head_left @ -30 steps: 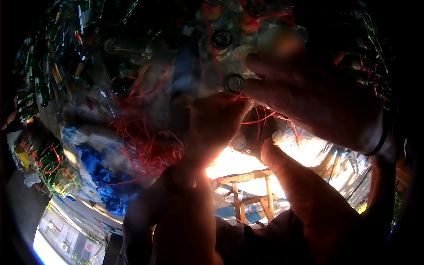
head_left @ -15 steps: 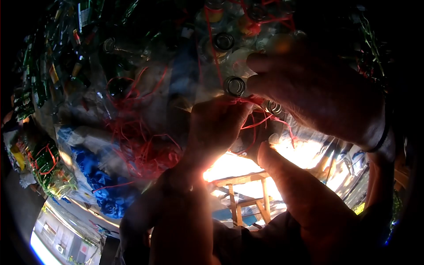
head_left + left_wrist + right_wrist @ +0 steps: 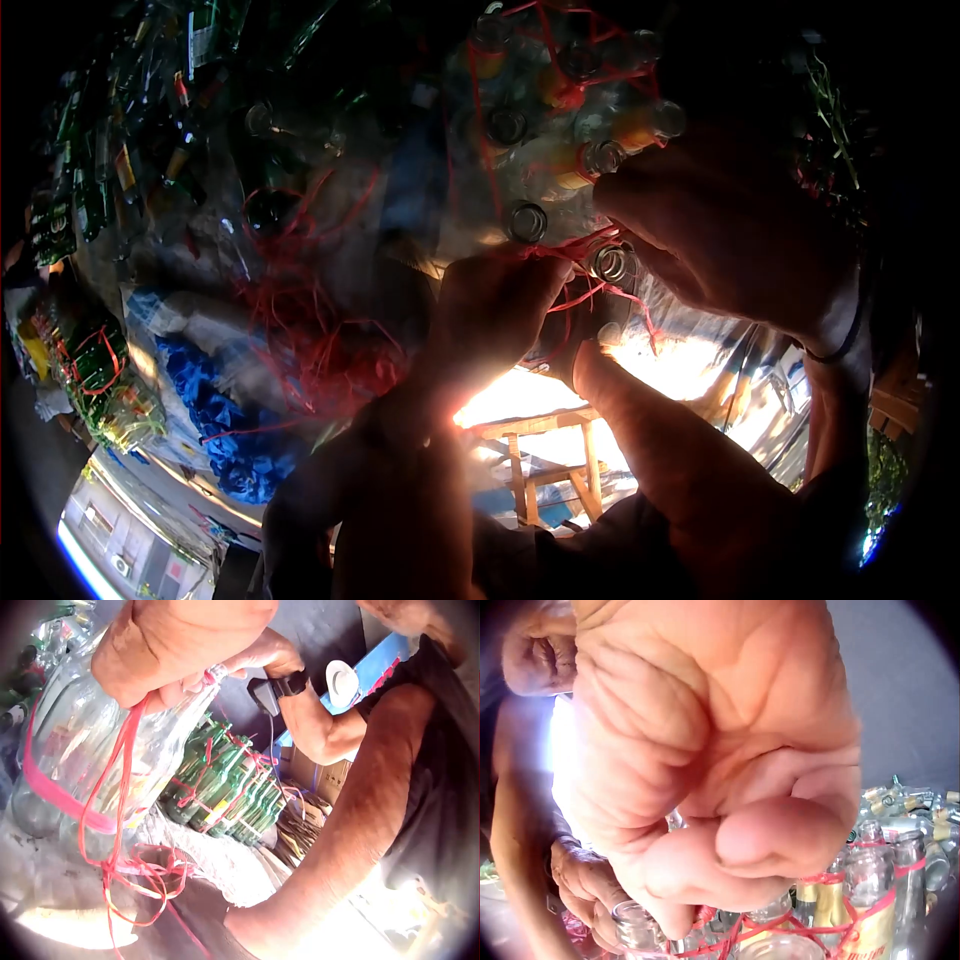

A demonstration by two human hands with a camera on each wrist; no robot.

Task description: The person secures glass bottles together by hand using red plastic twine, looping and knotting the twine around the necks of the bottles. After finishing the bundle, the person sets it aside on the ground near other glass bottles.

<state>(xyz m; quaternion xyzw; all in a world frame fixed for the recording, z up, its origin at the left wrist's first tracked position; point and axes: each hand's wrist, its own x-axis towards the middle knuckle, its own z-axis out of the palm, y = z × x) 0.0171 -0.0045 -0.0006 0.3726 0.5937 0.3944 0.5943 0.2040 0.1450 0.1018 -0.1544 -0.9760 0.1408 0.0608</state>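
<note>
Clear glass bottles stand in a bundle with a pink-red plastic string round them. At the near side of the bottle necks, my left hand pinches the string, and loose looped ends hang below it in the left wrist view. My right hand is over the right side of the bundle, its fingers curled in the right wrist view. A stretch of string runs from the left fingertips to the right hand's fingers, past an open bottle mouth. The right hand's palm hides part of the bottles behind it.
Tied green bottles stand beyond the bundle. Tangled red string and a crumpled blue plastic sheet lie to the left. A wooden stool stands near the legs, and loose bottles are piled behind.
My right hand's outstretched fingers have curled in, and its fingertips have moved right. More bottle mouths and the string between the hands now show. The left hand keeps its grip.
</note>
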